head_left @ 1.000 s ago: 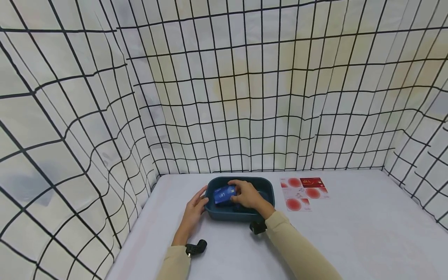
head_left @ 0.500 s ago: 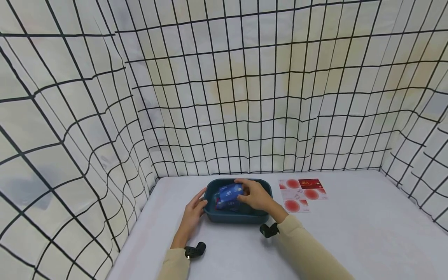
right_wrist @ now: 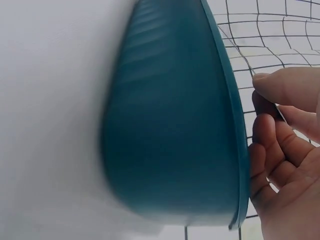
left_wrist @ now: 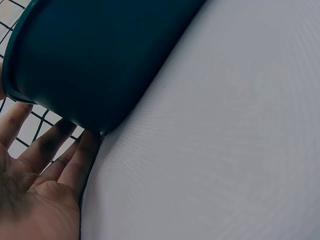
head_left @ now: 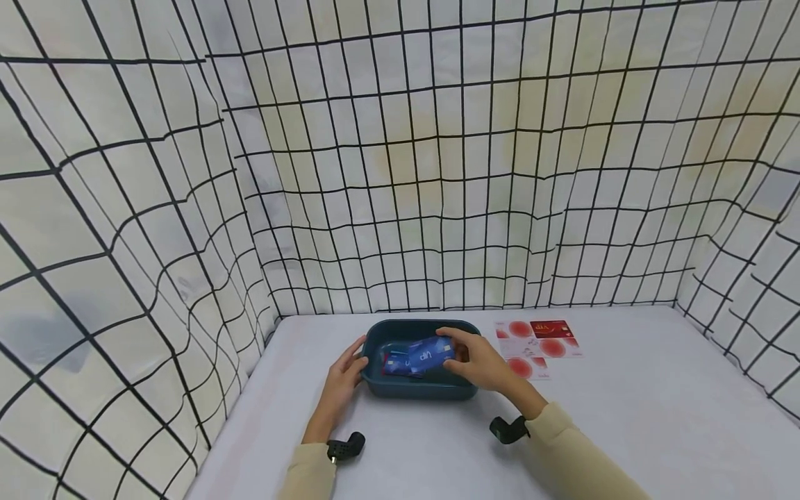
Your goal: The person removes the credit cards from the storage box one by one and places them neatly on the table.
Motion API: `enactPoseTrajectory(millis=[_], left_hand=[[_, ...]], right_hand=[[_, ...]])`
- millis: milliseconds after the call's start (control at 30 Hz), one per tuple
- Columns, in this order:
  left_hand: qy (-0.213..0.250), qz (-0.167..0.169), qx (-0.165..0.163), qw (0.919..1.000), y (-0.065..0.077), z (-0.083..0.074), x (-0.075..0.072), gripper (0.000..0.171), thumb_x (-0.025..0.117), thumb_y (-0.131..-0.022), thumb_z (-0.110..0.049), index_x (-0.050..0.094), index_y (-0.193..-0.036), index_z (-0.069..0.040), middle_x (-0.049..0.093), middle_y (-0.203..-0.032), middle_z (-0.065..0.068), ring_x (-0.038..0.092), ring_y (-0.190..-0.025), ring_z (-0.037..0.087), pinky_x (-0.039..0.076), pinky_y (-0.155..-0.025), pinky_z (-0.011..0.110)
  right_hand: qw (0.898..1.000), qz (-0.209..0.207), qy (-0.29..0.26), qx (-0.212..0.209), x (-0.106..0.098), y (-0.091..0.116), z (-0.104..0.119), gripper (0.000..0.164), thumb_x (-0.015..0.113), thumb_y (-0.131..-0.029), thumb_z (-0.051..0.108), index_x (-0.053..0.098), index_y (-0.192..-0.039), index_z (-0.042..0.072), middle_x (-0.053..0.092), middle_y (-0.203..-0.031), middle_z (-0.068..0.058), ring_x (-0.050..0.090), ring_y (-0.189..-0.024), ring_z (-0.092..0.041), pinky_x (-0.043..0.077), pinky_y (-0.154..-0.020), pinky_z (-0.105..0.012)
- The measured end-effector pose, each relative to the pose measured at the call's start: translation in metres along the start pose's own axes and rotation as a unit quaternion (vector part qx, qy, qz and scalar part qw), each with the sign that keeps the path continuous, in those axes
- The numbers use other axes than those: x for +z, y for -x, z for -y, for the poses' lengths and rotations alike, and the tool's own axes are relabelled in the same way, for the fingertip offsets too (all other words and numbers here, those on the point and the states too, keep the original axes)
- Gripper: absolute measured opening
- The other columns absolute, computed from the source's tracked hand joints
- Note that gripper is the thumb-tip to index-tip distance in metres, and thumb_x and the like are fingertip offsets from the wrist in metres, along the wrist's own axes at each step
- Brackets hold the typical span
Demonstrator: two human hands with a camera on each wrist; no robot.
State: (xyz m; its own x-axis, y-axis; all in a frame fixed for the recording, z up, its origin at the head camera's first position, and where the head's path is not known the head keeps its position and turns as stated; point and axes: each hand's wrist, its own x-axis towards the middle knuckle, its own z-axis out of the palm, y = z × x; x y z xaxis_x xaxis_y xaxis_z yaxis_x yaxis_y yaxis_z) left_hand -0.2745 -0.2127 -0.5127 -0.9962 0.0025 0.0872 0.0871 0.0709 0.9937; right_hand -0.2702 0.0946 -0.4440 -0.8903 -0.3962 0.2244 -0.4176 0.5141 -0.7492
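Observation:
My right hand (head_left: pixel 484 361) pinches a blue VIP card (head_left: pixel 428 354) between thumb and fingers, over the inside of a dark teal plastic bin (head_left: pixel 419 390). Under it, overlapped in the head view, more blue cards (head_left: pixel 396 364) with a red edge lie in the bin's left half. At the bin's left end, my left hand (head_left: pixel 340 378) touches the wall and rim. The left wrist view shows the straight fingers (left_wrist: pixel 82 160) against the bin's outside. In the right wrist view the bin's wall hides the cards inside, and the right thumb (right_wrist: pixel 285 87) and fingertips meet above the rim.
Right of the bin, a red VIP card (head_left: pixel 551 329) lies among white cards with red circles (head_left: pixel 520 347) on the white table (head_left: pixel 625 403). White walls with black netting (head_left: pixel 406 173) stand behind and at both sides. Each wrist carries a black camera (head_left: pixel 509 430).
The right hand and the blue VIP card have moved rightward over the bin, uncovering other blue cards lying inside. The left hand stays at the bin's left end.

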Motion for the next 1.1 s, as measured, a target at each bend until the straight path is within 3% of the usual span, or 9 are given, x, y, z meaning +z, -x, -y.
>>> enactPoseTrajectory(millis=[367,567,833,1100], left_hand=[[0.009,0.004,-0.008,0.9999,-0.001,0.0,0.001,0.049,0.055,-0.106,-0.02,0.048,-0.154,-0.024,0.05,-0.155,0.017,0.052,-0.14,0.032,0.052,-0.108,0.039],[0.004,0.003,-0.013,0.9999,-0.002,0.0,-0.001,0.047,0.054,-0.106,-0.019,0.049,-0.152,-0.028,0.051,-0.154,0.015,0.052,-0.14,0.03,0.054,-0.103,0.031],[0.0,0.0,-0.019,0.9998,-0.003,0.0,-0.001,0.047,0.054,-0.106,-0.021,0.05,-0.151,-0.031,0.05,-0.156,0.013,0.051,-0.142,0.028,0.051,-0.11,0.044],[0.004,-0.004,-0.022,0.9997,-0.003,0.001,0.0,0.047,0.055,-0.106,-0.022,0.05,-0.151,-0.03,0.051,-0.155,0.014,0.053,-0.14,0.029,0.052,-0.109,0.041]], right_hand=[[1.0,-0.017,-0.015,-0.015,-0.014,0.029,-0.018,0.056,0.076,-0.091,0.013,0.056,-0.144,0.01,0.054,-0.093,-0.003,0.054,-0.085,-0.017,0.052,-0.069,-0.022],[0.999,-0.025,-0.015,0.016,-0.021,0.038,-0.021,0.058,0.077,-0.091,0.014,0.056,-0.145,0.016,0.055,-0.093,-0.002,0.054,-0.088,-0.019,0.054,-0.071,-0.026],[0.999,-0.029,0.001,0.04,-0.03,0.046,-0.031,0.06,0.078,-0.09,0.015,0.056,-0.146,0.017,0.056,-0.094,-0.003,0.054,-0.089,-0.02,0.053,-0.07,-0.023],[0.998,-0.017,-0.023,0.052,-0.041,0.053,-0.04,0.061,0.077,-0.091,0.017,0.054,-0.148,0.015,0.057,-0.099,-0.005,0.055,-0.095,-0.022,0.054,-0.075,-0.021]])
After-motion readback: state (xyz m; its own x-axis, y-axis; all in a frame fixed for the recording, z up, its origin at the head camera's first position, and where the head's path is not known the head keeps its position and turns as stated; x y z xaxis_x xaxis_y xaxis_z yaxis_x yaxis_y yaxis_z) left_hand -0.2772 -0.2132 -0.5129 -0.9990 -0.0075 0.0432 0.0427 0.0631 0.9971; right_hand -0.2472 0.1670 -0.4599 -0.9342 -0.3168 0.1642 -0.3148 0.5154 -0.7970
